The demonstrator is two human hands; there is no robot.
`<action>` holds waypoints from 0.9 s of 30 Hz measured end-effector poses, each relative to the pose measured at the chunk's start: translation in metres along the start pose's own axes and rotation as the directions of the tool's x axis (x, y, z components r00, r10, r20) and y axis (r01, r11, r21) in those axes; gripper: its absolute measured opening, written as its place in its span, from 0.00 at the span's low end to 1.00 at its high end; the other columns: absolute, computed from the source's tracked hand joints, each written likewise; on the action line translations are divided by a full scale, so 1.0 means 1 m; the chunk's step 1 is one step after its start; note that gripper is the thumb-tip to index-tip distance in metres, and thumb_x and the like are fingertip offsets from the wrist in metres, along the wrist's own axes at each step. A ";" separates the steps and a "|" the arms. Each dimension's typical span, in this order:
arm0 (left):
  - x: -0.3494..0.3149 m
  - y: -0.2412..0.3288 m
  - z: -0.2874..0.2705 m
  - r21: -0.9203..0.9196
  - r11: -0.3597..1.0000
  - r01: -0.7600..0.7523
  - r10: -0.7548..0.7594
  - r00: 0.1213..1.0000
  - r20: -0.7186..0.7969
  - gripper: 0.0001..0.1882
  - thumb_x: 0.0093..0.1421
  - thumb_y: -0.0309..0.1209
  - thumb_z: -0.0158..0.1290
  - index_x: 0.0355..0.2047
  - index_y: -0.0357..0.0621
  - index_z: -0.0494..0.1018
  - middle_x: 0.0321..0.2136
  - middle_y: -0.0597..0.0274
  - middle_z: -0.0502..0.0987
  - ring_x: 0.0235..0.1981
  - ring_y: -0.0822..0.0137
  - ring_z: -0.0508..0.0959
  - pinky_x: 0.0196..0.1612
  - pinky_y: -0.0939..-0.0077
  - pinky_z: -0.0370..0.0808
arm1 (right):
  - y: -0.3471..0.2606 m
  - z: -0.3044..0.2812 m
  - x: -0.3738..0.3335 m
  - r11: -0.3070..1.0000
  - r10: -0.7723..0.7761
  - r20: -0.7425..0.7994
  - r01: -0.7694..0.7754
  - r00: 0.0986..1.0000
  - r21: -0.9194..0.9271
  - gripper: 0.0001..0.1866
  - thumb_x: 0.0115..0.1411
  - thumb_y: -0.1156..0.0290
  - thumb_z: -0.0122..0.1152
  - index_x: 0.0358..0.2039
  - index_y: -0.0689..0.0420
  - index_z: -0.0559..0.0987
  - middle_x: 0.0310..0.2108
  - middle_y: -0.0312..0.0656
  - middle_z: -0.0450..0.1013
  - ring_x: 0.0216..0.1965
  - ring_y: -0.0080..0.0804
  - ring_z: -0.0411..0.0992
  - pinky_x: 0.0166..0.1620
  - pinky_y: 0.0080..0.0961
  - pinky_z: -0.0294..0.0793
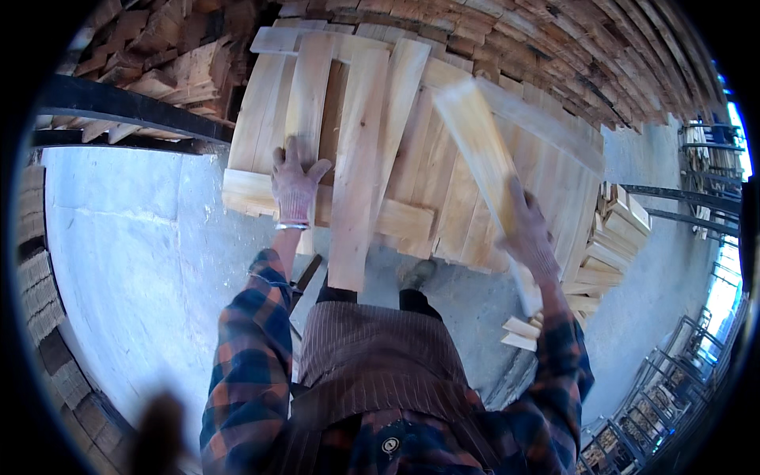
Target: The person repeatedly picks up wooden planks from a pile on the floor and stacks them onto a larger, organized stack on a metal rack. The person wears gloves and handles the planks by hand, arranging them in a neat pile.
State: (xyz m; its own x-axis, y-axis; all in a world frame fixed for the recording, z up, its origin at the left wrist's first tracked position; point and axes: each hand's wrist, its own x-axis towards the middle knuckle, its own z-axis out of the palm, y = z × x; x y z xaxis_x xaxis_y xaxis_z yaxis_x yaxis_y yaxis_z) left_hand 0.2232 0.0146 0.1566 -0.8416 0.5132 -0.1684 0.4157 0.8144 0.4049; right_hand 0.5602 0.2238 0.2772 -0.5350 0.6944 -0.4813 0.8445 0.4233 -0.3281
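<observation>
My left hand [294, 190], in a pale work glove, lies on a narrow wooden board [310, 87] at the left of the stack, its thumb and fingers apart. My right hand [529, 233], gloved too, is closed on the near end of another wooden board [479, 138], which slants up to the left and is smeared by motion. Between my hands, a loose board [358, 174] juts toward me past the stack's near edge. One more loose board [402, 111] leans beside it. Beneath them all spreads a wide layer of boards [451, 210] laid side by side.
Rough timber [507, 36] is piled along the far side, with more pieces [186, 75] at the far left. Split wood strips [609, 245] lie right of the stack. A dark metal beam [134, 107] stands at left. Metal racks [657, 404] line the right, above a concrete floor [127, 229].
</observation>
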 end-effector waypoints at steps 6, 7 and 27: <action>-0.007 0.020 0.041 0.073 0.996 -0.043 0.054 0.986 -0.157 0.35 0.59 0.46 0.53 0.64 0.52 0.58 0.60 0.42 0.62 0.56 0.44 0.68 0.55 0.54 0.69 | 0.172 0.070 -0.042 0.751 -0.387 -0.059 0.278 0.920 -0.598 0.45 0.43 0.78 0.59 0.63 0.35 0.62 0.53 0.46 0.60 0.54 0.48 0.63 0.55 0.39 0.68; -0.005 0.012 0.038 0.084 0.995 -0.053 0.069 0.977 -0.201 0.34 0.59 0.46 0.52 0.64 0.52 0.59 0.59 0.42 0.63 0.55 0.44 0.69 0.55 0.54 0.69 | 0.176 0.094 -0.033 0.751 -0.388 -0.049 0.285 0.921 -0.595 0.44 0.43 0.78 0.59 0.63 0.34 0.62 0.52 0.45 0.60 0.53 0.47 0.64 0.55 0.38 0.68; -0.030 0.039 0.045 0.167 0.970 -0.176 0.222 0.922 -0.319 0.23 0.65 0.34 0.43 0.59 0.39 0.64 0.52 0.42 0.70 0.48 0.45 0.74 0.48 0.59 0.74 | 0.192 0.072 -0.005 0.852 -0.387 -0.061 0.332 0.920 -0.405 0.28 0.58 0.72 0.48 0.58 0.29 0.70 0.54 0.50 0.65 0.58 0.49 0.62 0.61 0.43 0.60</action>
State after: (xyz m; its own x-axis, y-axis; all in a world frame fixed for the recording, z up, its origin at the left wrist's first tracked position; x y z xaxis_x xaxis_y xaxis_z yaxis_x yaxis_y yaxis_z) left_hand 0.2801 0.0428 0.1372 -0.7933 0.5672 0.2211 0.6087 0.7452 0.2724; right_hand 0.7231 0.2596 0.1582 -0.8179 0.5102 -0.2660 0.5515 0.8269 -0.1096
